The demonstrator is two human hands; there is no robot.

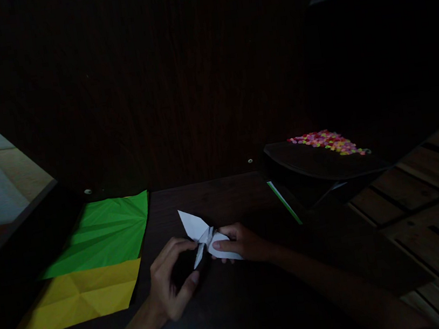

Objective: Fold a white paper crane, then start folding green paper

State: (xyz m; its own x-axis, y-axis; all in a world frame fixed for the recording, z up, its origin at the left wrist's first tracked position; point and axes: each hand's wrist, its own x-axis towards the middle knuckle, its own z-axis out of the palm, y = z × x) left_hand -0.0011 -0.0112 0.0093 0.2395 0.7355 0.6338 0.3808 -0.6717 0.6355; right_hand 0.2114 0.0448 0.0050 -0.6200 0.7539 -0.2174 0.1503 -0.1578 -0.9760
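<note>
Both hands work a folded white paper figure (204, 236) on the dark table (243, 303). The right hand (243, 243) pinches its right end; the left hand (171, 283) is curled with its fingertips on the lower point, though in this dim light the exact contact is hard to judge. A pointed flap rises up-left of the grip. Green paper (102, 232) and yellow paper (83, 298) lie left. Creasing well calls for a steady pinch and slow pressing along the fold.

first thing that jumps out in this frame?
The white folded paper piece at centre of the dark table, pinched between the left hand and right hand. Next, the creased green sheet and yellow sheet lying flat at the left. At the right, a scatter of small multicoloured bits sits on a dark raised surface.
</note>
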